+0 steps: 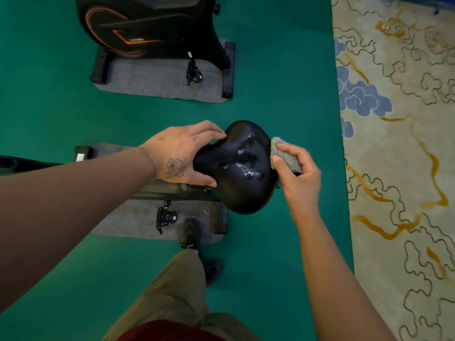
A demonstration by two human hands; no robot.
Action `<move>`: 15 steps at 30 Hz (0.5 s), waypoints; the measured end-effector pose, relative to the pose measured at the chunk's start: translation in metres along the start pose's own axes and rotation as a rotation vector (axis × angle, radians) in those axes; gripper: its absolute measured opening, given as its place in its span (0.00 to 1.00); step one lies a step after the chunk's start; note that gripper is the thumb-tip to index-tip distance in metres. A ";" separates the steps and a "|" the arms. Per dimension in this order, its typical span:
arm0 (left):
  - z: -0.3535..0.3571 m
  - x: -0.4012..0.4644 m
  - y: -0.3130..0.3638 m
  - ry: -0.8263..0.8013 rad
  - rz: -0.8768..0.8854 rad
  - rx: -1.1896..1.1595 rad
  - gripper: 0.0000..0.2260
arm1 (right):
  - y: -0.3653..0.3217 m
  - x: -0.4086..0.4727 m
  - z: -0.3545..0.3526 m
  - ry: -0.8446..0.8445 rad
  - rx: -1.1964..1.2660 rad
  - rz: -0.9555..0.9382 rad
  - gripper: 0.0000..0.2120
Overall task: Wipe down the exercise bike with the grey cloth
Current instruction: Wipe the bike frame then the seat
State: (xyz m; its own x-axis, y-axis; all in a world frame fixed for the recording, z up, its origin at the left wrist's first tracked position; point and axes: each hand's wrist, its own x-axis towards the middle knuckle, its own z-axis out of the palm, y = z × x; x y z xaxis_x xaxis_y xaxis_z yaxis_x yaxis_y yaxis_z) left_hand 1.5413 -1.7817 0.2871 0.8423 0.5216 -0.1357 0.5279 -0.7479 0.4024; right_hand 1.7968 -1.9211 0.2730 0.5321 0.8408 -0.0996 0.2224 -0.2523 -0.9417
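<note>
The exercise bike's black saddle (236, 168) fills the middle of the view, with wet, shiny streaks on its top. My left hand (182, 156) grips the saddle's narrow left end, fingers over the top and thumb below. My right hand (298, 173) holds the folded grey cloth (283, 153) against the saddle's right edge, thumb on top of the cloth. Below the saddle I see the bike's dark frame (170, 190) and one pedal (166, 217); most of the frame is hidden behind my left arm.
A second black exercise bike (147, 28) with orange trim stands on a grey mat (160, 82) at the top. My bike stands on another grey mat (138, 225) over green flooring. My legs and shoes (189, 232) are beside it. A patterned beige carpet (398, 143) runs along the right.
</note>
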 end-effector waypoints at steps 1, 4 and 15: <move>0.000 0.000 0.000 0.001 0.001 0.001 0.49 | 0.002 -0.009 -0.003 0.020 -0.009 -0.013 0.11; -0.001 0.000 0.001 0.004 0.003 0.005 0.49 | 0.009 -0.041 -0.005 0.082 -0.043 -0.061 0.13; -0.003 0.001 0.003 -0.012 -0.023 -0.006 0.50 | -0.002 -0.010 0.008 0.071 -0.070 -0.115 0.13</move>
State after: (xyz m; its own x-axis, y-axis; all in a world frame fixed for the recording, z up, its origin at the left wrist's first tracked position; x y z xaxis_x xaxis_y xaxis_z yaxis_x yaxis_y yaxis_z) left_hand 1.5431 -1.7821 0.2911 0.8313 0.5335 -0.1560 0.5465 -0.7333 0.4046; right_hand 1.7848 -1.9248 0.2737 0.5558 0.8307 0.0331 0.3405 -0.1912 -0.9206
